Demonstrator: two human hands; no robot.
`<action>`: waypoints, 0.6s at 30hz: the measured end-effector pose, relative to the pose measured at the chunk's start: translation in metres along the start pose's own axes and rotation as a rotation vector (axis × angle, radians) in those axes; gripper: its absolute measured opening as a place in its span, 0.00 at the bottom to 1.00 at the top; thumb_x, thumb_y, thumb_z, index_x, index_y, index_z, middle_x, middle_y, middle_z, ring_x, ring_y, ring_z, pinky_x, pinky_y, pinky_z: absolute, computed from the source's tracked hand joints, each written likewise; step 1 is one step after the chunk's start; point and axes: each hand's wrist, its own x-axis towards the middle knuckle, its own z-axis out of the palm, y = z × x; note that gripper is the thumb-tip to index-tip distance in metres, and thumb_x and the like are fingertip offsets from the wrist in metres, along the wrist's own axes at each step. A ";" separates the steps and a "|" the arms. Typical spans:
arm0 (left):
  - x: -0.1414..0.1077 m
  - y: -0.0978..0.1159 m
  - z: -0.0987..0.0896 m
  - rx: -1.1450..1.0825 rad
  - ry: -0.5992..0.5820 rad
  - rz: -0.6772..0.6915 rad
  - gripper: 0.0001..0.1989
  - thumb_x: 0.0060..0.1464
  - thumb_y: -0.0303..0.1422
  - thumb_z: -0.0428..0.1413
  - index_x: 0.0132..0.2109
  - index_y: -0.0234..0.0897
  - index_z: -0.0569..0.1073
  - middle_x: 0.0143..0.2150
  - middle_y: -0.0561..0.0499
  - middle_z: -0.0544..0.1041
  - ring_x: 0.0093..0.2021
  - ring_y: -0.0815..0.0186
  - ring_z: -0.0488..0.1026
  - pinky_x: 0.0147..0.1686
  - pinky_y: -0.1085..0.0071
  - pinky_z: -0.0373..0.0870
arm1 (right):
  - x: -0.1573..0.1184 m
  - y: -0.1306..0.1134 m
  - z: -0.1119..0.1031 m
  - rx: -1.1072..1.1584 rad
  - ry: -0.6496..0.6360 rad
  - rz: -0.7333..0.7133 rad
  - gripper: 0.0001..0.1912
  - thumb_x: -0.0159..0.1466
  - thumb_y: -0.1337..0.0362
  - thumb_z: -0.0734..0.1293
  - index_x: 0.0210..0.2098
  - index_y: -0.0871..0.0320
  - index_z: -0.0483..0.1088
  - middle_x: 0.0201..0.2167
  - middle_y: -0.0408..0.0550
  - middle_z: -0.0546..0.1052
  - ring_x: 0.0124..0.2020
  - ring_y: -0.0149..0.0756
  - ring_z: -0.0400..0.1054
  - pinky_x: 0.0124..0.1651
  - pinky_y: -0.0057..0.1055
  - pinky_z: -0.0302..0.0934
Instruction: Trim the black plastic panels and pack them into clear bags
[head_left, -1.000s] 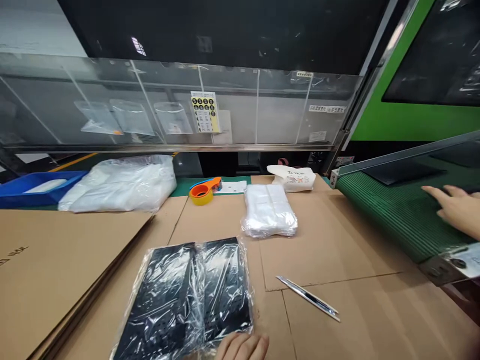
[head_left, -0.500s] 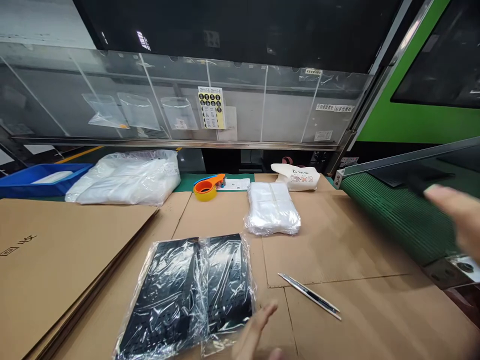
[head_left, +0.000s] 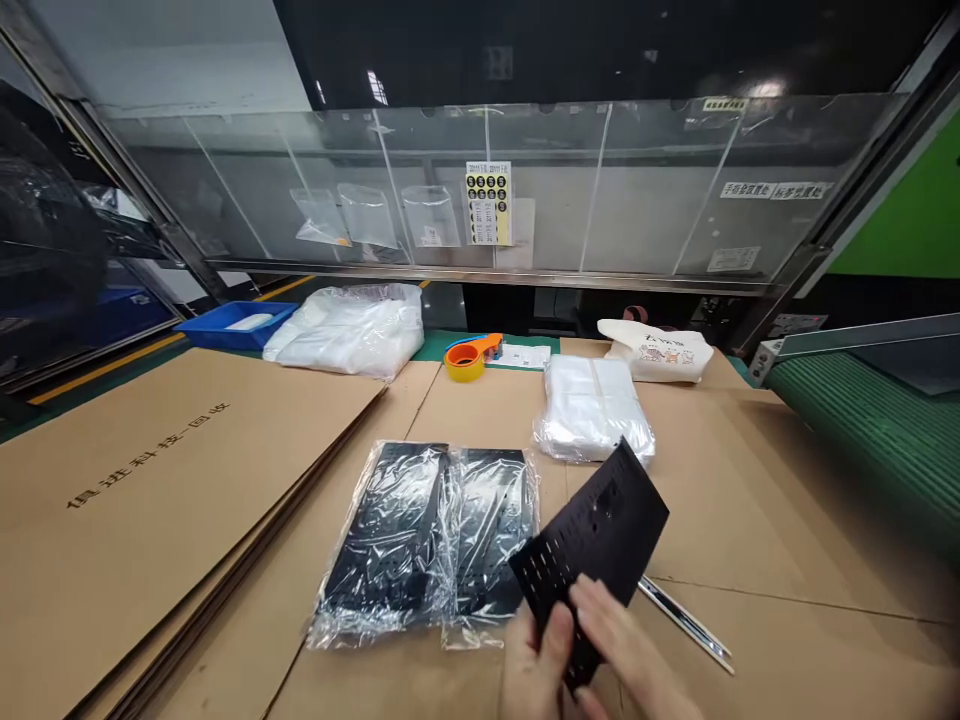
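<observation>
While raised at bottom centre of the frame, a black perforated panel point(head_left: 592, 560) is held tilted, its upper corner angled toward the right and its lower end gripped. The panel appears pinched from both sides: the left hand point(head_left: 536, 665) is curled at the lower edge with one digit upright, and the right hand point(head_left: 626, 640) is laid across the face, its fingers pressed together and angled up-left. Part of the grip is hidden behind the panel.

Immediately left of the hands, two black panels in plastic wrap point(head_left: 424, 540) are laid side by side on a cardboard work surface point(head_left: 750, 500). A slim steel strip point(head_left: 684, 622) is seen just right of the hands, partly hidden at its upper end by the held panel. Above the panel, a bundle of clear poly bags point(head_left: 592, 410) is placed near a white printed cloth bag point(head_left: 656, 352).

At left, stacked cardboard sheets point(head_left: 187, 480) bearing dark printed characters are noted. Along the far edge, an orange tape dispenser point(head_left: 472, 358), a white plastic-wrapped bundle point(head_left: 349, 332) and a blue tray point(head_left: 232, 325) are set out. A green belt conveyor point(head_left: 870, 430) is seen at right.
</observation>
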 end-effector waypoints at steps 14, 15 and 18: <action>0.016 0.037 -0.020 -0.152 -0.563 -0.119 0.18 0.63 0.44 0.49 0.40 0.32 0.73 0.26 0.49 0.77 0.18 0.65 0.75 0.17 0.75 0.73 | -0.007 0.073 -0.074 0.948 0.198 1.069 0.15 0.59 0.48 0.68 0.35 0.50 0.80 0.33 0.48 0.82 0.32 0.49 0.78 0.46 0.44 0.72; 0.016 0.037 -0.021 -0.161 -0.556 -0.139 0.19 0.63 0.45 0.49 0.41 0.33 0.73 0.27 0.48 0.78 0.19 0.64 0.75 0.17 0.75 0.73 | -0.005 0.069 -0.071 0.987 0.228 1.012 0.13 0.59 0.49 0.68 0.33 0.49 0.81 0.31 0.46 0.82 0.29 0.47 0.78 0.46 0.44 0.72; 0.013 0.039 -0.021 -0.167 -0.529 -0.177 0.19 0.60 0.47 0.52 0.43 0.34 0.73 0.33 0.46 0.79 0.21 0.64 0.76 0.19 0.75 0.73 | 0.003 0.058 -0.065 0.992 0.248 0.917 0.15 0.62 0.49 0.66 0.32 0.49 0.81 0.28 0.46 0.81 0.25 0.45 0.77 0.45 0.44 0.73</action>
